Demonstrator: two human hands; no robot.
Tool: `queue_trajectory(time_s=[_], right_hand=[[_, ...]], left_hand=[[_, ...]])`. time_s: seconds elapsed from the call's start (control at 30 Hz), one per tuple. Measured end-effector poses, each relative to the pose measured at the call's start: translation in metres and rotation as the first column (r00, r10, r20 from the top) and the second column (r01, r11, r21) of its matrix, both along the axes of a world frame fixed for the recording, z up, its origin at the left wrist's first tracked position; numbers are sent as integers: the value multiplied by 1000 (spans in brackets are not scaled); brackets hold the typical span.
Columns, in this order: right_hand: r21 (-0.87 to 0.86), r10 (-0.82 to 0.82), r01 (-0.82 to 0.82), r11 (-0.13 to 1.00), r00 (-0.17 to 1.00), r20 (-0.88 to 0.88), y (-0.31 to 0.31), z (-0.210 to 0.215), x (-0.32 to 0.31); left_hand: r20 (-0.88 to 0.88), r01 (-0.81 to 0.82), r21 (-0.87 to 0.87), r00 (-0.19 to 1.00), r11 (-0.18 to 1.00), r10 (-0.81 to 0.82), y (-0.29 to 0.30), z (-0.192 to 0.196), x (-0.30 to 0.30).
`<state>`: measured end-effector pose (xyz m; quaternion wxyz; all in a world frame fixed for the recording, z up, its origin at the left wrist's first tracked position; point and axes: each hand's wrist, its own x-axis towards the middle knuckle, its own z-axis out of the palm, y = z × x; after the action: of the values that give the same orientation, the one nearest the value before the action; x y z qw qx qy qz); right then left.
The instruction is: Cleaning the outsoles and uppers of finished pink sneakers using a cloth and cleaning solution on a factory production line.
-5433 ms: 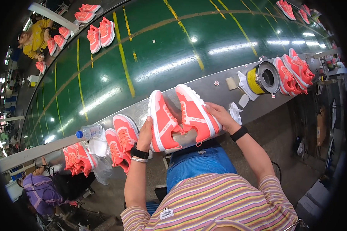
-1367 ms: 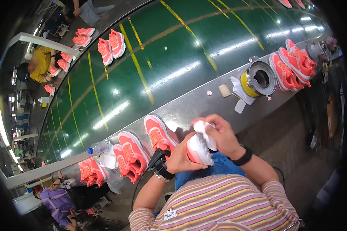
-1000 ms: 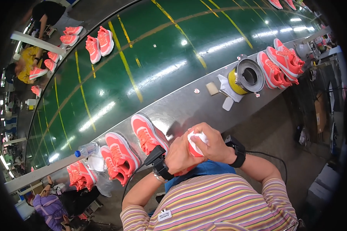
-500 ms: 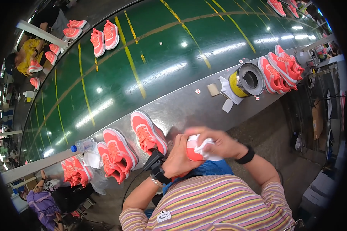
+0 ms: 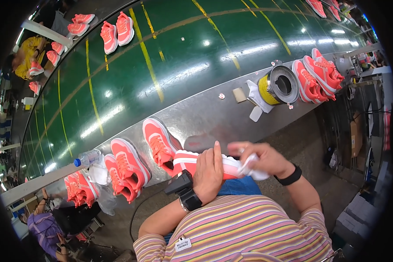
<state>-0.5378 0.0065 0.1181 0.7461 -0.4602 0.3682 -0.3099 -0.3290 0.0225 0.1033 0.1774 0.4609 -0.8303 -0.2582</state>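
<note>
A coral sneaker with a white sole lies sideways in front of my body. My left hand is wrapped over its middle, gripping it, with the index finger pointing up along it. A crumpled white cloth is in my right hand, at the shoe's right end; the fingers there are somewhat blurred. Another coral sneaker stands on the metal ledge, just beyond the held shoe's left end. Farther left is a pair of matching sneakers.
A yellow-sided metal can stands on the ledge, beside white paper and a beige block. More sneakers sit right of it. A bottle with a blue cap is at left. Beyond runs a green conveyor belt carrying shoes.
The held sneaker has turned and now lies lengthwise from left to right, its side showing. My left hand has shifted over its middle; my right hand with the cloth has moved slightly right.
</note>
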Motion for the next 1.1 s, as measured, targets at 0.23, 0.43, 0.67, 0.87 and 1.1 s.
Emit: queue_trajectory(time_s=[0.23, 0.43, 0.67, 0.87, 1.1], right_hand=[[-122, -128, 82, 989, 889, -440, 22, 3, 30], [88, -328, 362, 928, 907, -265, 15, -16, 14], [-80, 151, -198, 977, 906, -395, 23, 3, -9], [-63, -561, 567, 821, 782, -273, -38, -69, -23], [-720, -619, -205, 663, 391, -681, -65, -140, 29]], left_hand=[[151, 50, -83, 988, 995, -37, 13, -2, -13], [-197, 90, 346, 980, 934, -22, 18, 6, -11], [-271, 128, 411, 962, 903, -14, 24, -1, -18], [-154, -183, 389, 953, 903, 260, -26, -19, -9], [255, -613, 544, 771, 573, 583, -117, -96, 41]])
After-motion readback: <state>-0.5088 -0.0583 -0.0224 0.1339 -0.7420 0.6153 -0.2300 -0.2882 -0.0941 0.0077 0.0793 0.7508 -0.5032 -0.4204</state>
